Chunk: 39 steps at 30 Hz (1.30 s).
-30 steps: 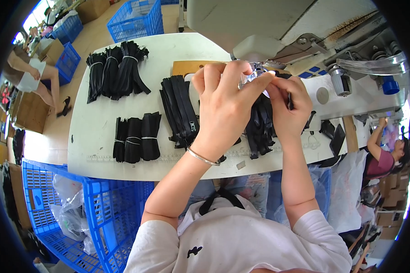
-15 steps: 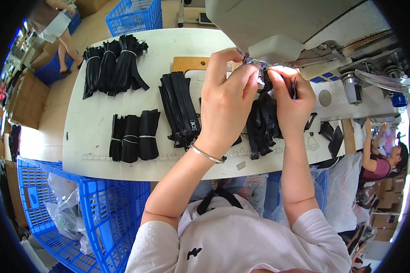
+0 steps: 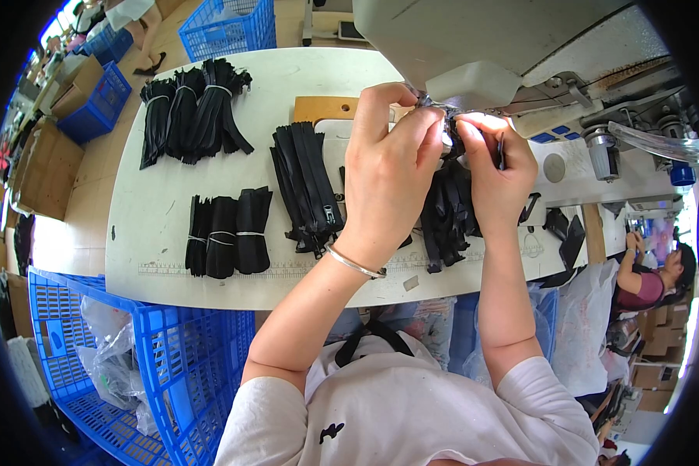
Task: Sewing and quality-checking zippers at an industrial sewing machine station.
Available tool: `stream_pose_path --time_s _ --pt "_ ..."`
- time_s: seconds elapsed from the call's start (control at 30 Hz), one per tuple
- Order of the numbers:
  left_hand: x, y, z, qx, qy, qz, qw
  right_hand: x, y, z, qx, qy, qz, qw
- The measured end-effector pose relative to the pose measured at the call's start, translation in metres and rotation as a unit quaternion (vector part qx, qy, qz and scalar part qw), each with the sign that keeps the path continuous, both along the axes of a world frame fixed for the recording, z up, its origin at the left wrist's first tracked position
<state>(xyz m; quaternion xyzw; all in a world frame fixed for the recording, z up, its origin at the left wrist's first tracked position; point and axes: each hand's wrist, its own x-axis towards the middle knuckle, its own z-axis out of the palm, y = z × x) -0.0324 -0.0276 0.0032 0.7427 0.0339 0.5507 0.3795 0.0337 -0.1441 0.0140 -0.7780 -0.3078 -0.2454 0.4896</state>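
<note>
White shirt, nearest: worn by the person, at the bottom edge, below the sewing machine that serves as landmark for every place here.
Blue crate: plastic, lattice-walled, well left of and below the machine, beside the near table edge; clear bags inside.
Table: white top, printed ruler strip along its near edge.
Left hand: silver bangle at the wrist, raised in front of the machine head, fingers pinched onto the black zipper piece right at the needle area.
Right hand: just right of the left one, thumb and forefinger closed on the same black piece; a dark strip also sticks up between its fingers.
Zipper piece, place: directly under the machine head in the lit spot, between both sets of fingertips.
Change: a second ago both hands sat lower and further from the machine head; they have since closed in, and the head now fills the top of the view.
Reading: my guess is the piece is being fed or lined up under the foot, not yet running free.
Loose black pile: on the table just below the hands.
Zipper stack: left of the hands, unbundled.
Short tied bundles: further left of the machine, three side by side.
Long tied bundles: far left corner of the table.
Second blue crate: on the floor beyond the table, left of the machine.
Another person: seated well right of the machine, apart.
</note>
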Motion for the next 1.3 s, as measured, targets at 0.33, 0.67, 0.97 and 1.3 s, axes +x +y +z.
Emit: stream_pose_path --time_s 0.33,0.67,0.97,1.3 --pt "-0.001 0.003 -0.001 -0.012 0.006 -0.023 1.000 -0.002 0.000 0.002 -0.019 0.008 0.001 1.000" --pt "-0.001 0.001 -0.001 -0.014 0.017 -0.021 1.000 -0.005 0.002 0.006 -0.022 -0.005 0.014 1.000" --pt "-0.001 0.001 0.000 0.022 -0.013 0.005 1.000 -0.007 0.003 0.005 -0.045 -0.064 0.003 0.997" --pt "-0.013 0.015 0.006 -0.223 0.067 -0.180 0.956 -0.072 -0.047 -0.030 0.352 0.437 0.453 0.693"
